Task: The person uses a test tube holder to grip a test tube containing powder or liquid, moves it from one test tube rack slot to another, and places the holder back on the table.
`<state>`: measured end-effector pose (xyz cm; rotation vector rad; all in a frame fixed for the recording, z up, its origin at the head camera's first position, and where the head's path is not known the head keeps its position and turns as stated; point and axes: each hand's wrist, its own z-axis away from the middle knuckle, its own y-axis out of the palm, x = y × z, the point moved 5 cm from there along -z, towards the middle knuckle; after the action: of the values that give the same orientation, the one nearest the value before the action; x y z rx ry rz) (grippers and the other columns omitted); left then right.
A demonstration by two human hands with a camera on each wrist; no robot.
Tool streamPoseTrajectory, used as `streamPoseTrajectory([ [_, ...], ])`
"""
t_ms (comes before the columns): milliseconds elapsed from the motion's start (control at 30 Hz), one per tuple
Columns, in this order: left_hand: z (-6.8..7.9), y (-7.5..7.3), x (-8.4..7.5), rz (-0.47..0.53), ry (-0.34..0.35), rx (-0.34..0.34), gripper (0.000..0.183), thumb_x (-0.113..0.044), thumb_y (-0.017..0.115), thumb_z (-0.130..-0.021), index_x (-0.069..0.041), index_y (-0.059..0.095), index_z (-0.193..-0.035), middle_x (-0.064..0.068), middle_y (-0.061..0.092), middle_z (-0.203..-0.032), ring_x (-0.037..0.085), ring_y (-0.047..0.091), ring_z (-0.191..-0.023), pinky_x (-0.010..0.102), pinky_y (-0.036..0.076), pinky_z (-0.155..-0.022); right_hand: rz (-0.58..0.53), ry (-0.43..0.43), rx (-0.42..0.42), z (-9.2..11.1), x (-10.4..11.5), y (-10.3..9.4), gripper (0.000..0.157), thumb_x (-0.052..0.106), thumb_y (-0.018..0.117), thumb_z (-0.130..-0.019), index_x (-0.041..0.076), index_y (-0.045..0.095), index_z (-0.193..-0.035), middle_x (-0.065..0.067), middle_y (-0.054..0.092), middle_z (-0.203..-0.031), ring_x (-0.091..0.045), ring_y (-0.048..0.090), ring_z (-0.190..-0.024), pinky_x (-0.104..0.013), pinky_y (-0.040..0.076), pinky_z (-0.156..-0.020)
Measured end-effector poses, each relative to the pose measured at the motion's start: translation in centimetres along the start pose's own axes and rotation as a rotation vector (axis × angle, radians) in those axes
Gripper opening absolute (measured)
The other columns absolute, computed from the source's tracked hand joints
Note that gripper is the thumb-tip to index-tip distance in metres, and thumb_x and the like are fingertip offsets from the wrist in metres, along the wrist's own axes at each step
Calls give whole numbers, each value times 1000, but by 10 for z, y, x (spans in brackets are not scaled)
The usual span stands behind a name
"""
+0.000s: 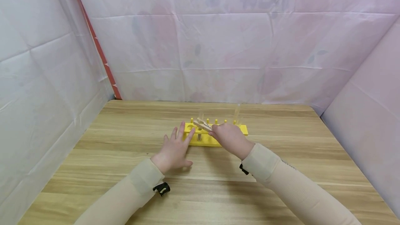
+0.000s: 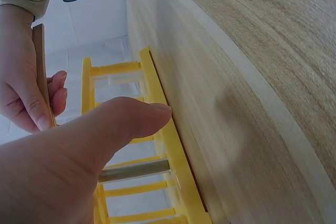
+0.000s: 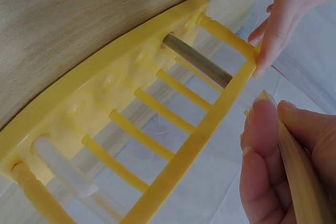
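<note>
A yellow test tube rack (image 1: 244,130) stands on the table. Straight, spread fingers of my left hand (image 1: 174,150) rest on the rack's left end, the thumb reaching along its front side. My right hand (image 1: 229,138) grips a wooden test tube clamp (image 1: 203,126), its tip at the upper part of a glass test tube (image 1: 201,114) near the rack's left end. Lower down, that tube shows a grey-brown content (image 3: 197,60) between the rack's two levels. A second, clear test tube (image 3: 63,166) stands at the right end. The right fingers partly cover the clamp (image 3: 299,177).
The wood-grain table (image 1: 125,127) extends around the rack. Pale printed cloth (image 1: 218,44) hangs behind it and along both sides, with a red strip (image 1: 98,49) at the back left. A row of yellow pegs (image 1: 216,121) rises along the rack's back.
</note>
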<state>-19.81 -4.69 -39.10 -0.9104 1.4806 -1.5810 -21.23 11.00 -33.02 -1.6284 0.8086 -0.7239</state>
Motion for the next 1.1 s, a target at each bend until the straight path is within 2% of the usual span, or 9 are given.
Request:
streamPoseTrajectory([
  [667,0,-1,-1,12,2,-9,114,-61,70,-69,-17,5,-151,25,-1,-152,49,24,-131,67,33,-92,26,-33,-35,2,6,-14,26,22,63,-89,8,54,-70,4,41,-51,-8,39,-43,-22,38,-41],
  [1100,-1,0,-1,-25,5,-3,115,-64,68,-69,-17,3,-151,25,-2,-152,49,24,-131,66,34,-91,21,-50,-65,1,9,-19,28,20,63,-89,9,50,-67,5,38,-49,-7,36,-41,-22,35,-40],
])
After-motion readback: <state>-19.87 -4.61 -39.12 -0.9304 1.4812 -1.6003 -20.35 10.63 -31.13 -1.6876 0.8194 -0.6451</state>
